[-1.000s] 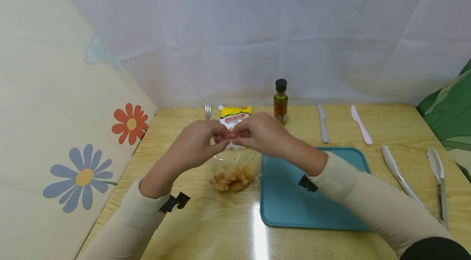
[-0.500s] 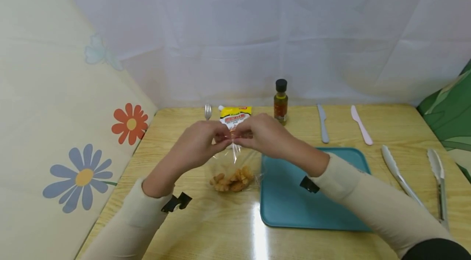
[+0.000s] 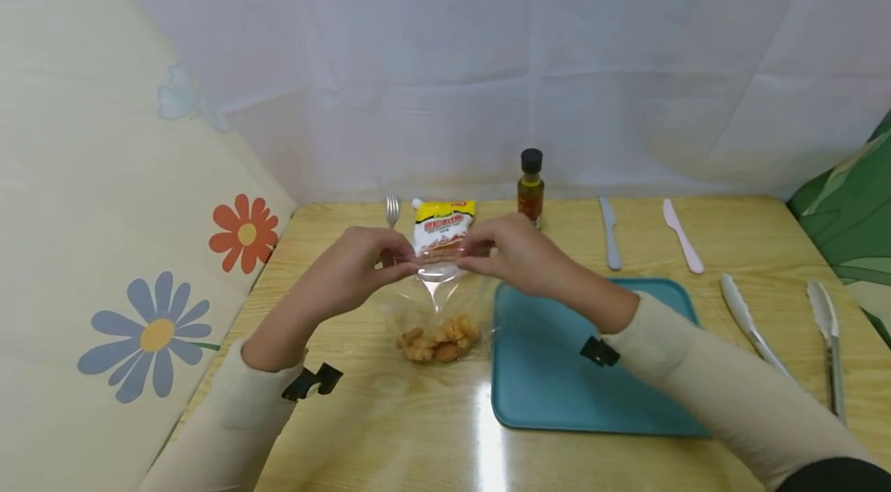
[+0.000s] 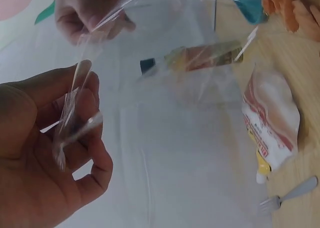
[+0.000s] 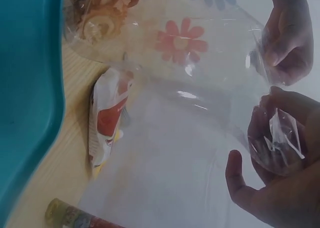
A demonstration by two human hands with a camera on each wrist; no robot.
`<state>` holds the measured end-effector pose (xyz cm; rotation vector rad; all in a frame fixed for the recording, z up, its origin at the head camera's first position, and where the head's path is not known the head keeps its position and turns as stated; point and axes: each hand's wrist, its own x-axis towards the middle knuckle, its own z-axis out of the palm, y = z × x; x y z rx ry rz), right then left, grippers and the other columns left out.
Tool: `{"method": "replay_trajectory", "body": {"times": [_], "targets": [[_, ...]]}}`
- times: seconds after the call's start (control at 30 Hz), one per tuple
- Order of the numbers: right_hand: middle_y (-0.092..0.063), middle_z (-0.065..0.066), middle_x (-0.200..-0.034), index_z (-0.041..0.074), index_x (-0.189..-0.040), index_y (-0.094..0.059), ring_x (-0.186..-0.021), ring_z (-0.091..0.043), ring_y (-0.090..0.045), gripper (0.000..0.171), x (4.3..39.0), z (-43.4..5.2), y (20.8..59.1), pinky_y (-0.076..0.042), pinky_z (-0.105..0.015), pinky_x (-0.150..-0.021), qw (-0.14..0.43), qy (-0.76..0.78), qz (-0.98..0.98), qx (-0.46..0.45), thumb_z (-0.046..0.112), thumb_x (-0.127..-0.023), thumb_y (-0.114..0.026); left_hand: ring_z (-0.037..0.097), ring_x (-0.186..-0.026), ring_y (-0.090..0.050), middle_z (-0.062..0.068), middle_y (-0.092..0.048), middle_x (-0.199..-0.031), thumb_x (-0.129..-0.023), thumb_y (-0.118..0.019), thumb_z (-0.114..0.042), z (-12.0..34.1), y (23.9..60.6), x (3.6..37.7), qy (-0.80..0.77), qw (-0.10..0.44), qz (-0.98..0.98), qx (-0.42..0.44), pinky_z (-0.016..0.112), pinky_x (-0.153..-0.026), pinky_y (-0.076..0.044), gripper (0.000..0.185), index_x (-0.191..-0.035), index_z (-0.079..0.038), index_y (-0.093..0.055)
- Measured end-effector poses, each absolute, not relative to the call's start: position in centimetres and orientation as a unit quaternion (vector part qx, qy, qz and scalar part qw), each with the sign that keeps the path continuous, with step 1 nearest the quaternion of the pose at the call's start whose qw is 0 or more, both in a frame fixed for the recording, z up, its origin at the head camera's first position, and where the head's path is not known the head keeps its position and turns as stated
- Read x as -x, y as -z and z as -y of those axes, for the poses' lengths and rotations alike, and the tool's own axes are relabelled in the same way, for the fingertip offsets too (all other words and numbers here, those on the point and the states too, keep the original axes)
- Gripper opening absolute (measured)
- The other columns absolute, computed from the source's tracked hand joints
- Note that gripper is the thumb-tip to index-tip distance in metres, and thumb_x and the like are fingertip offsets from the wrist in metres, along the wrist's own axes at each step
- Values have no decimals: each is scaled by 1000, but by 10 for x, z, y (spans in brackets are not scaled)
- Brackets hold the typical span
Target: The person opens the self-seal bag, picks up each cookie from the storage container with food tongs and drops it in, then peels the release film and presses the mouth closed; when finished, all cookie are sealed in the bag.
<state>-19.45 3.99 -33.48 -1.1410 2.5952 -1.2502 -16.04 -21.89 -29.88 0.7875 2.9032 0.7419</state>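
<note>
A clear plastic bag (image 3: 433, 297) stands on the table at the middle of the head view, with several golden-brown snack pieces (image 3: 445, 339) in its bottom. At its top edge, my left hand (image 3: 346, 269) pinches the left side between thumb and fingers. Across a small gap, my right hand (image 3: 520, 256) pinches the right side. The film between them is stretched. Folded film (image 4: 75, 123) lies within the left fingers in the left wrist view. Crumpled film (image 5: 280, 138) shows in the right hand in the right wrist view.
Behind the bag lie a yellow-and-white spouted pouch (image 3: 443, 223) and a fork (image 3: 393, 210). A dark-capped bottle (image 3: 530, 194) stands nearby. To the right are a teal tray (image 3: 592, 399), a grey knife (image 3: 610, 233), a pink knife (image 3: 684, 237) and metal tongs (image 3: 755, 326).
My hands have moved apart sideways, left hand to the left and right hand to the right. The bag's top, bunched between them half a second ago, is now spread wider.
</note>
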Motion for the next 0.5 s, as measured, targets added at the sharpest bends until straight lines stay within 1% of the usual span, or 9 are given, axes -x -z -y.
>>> {"method": "replay_trajectory", "body": {"times": [0.1, 0.17, 0.33, 0.5], "targets": [[-74, 7, -88, 16, -94, -78, -83, -6, -68, 5, 194, -44, 335, -58, -29, -77, 24, 419, -831, 366, 20, -96, -76, 12, -74, -62, -6, -69, -82, -95, -75, -13, 227, 297, 158, -246, 19, -937, -248, 34, -69, -54, 3, -93, -11, -75], [-74, 7, -89, 15, -95, -79, -84, -6, -68, 4, 194, -46, 336, -58, -28, -79, 22, 425, -827, 367, 18, -96, -75, 12, -75, -63, -6, -69, -83, -96, -75, -12, 232, 297, 156, -246, 17, -938, -244, 34, -70, -54, 2, -94, -11, -75], [-76, 5, -92, 13, -98, -79, -84, -7, -69, 5, 195, -53, 340, -58, -27, -77, 15, 436, -824, 360, 16, -95, -76, 14, -76, -60, -6, -68, -83, -95, -75, -13, 246, 294, 151, -240, -2, -943, -231, 32, -69, -53, 4, -92, -11, -75], [-77, 2, -99, 10, -105, -79, -87, -9, -71, 11, 193, -61, 343, -59, -29, -76, 18, 455, -818, 353, 15, -96, -75, 14, -74, -59, -6, -68, -81, -92, -79, -15, 258, 292, 145, -244, -32, -943, -223, 29, -67, -52, 5, -92, -12, -76]]}}
